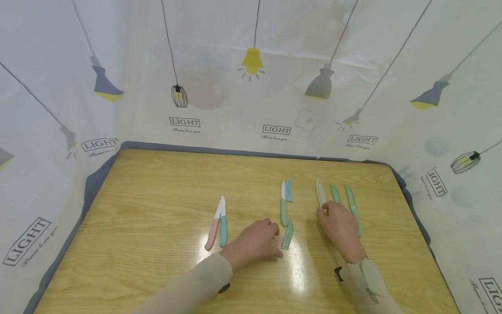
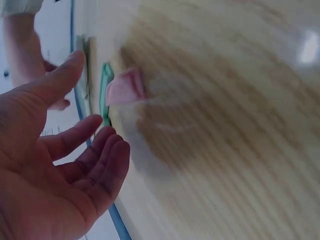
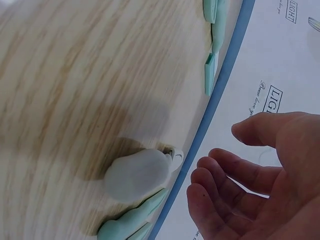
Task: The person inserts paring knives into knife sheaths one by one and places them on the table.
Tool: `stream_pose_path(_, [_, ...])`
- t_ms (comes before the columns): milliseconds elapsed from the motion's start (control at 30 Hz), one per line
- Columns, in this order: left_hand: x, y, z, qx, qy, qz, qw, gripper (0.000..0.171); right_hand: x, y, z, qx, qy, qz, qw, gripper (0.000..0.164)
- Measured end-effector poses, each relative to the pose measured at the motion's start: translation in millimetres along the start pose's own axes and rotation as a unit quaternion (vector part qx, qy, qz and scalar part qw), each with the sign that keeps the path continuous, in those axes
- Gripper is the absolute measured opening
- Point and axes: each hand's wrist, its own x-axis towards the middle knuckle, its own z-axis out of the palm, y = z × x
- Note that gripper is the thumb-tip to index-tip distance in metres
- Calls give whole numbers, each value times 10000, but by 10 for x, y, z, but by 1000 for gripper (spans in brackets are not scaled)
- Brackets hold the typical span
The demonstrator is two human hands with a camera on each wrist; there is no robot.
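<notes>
My left hand [image 1: 256,240] hovers around a small pink sheath [image 1: 278,243], thumb and fingers spread. The left wrist view shows a gap between the fingers and the pink sheath [image 2: 126,89]. A green sheath [image 1: 288,235] lies just beside it. Over a white-handled tool [image 1: 320,192] is my right hand [image 1: 340,230], its fingers loosely bent. From the right wrist, those fingers appear apart from the white handle [image 3: 140,175]; its far end is small and its kind unclear. Two green tools [image 1: 351,203] [image 1: 335,193] lie by the right hand, partly hidden.
A green-handled knife [image 1: 284,211] with a white blade lies near a blue sheath [image 1: 289,190]. Left of the hands, a pink-handled knife [image 1: 212,233] and a blue-handled knife [image 1: 223,231] have their blade tips together. A lamp-printed cloth [image 1: 231,109] surrounds the wooden table [image 1: 149,196].
</notes>
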Motion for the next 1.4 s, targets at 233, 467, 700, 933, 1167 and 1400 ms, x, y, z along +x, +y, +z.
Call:
stream_pose_path(233, [9, 31, 108, 422, 14, -29, 9991, 31, 16, -22, 19, -60, 30, 34, 10000, 35])
stream_pose_path(467, [36, 19, 76, 184, 209, -71, 9996, 11, 19, -2, 19, -55, 103, 37, 9999, 35])
stream_pose_path(700, [46, -41, 46, -832, 199, -646, 9942, 10, 11, -25, 15, 7, 33, 36, 10000, 36])
stream_pose_path(933, [-1, -197, -131, -1764, 617, -970, 9776, 30, 19, -137, 24, -34, -220, 136, 9997, 38])
stream_pose_path(1167, [-21, -461, -280, -2650, 1168, -1046, 9514, 40, 14, -278, 49, -11, -281, -36, 9996, 38])
stream_pose_path(1400, [-96, -698, -402, -3706, 1357, -1431, 9076, 29, -17, -539, 112, 131, -332, -229, 9991, 36])
